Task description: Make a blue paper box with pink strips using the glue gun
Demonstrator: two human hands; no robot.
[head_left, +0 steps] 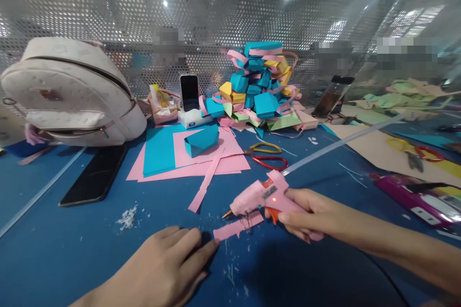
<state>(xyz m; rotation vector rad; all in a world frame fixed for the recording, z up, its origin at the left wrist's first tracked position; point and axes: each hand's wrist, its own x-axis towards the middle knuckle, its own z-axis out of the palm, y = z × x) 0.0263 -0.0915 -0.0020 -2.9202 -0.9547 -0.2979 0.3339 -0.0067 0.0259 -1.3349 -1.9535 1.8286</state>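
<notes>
My right hand is wrapped round a pink hot glue gun with an orange trigger and a small lit light. A long clear glue stick sticks out of its back. The gun's nozzle points left, just above a short pink paper strip on the table. My left hand lies palm down with fingers bent and apart, one fingertip at the strip's left end; its thumb is partly hidden. Behind, a folded blue paper piece rests on pink sheets and blue sheets, near a longer pink strip.
Scissors lie behind the glue gun. At the back are a heap of paper pieces, a propped phone and a white backpack. A dark phone lies left, a purple pouch right. White scraps dot the table.
</notes>
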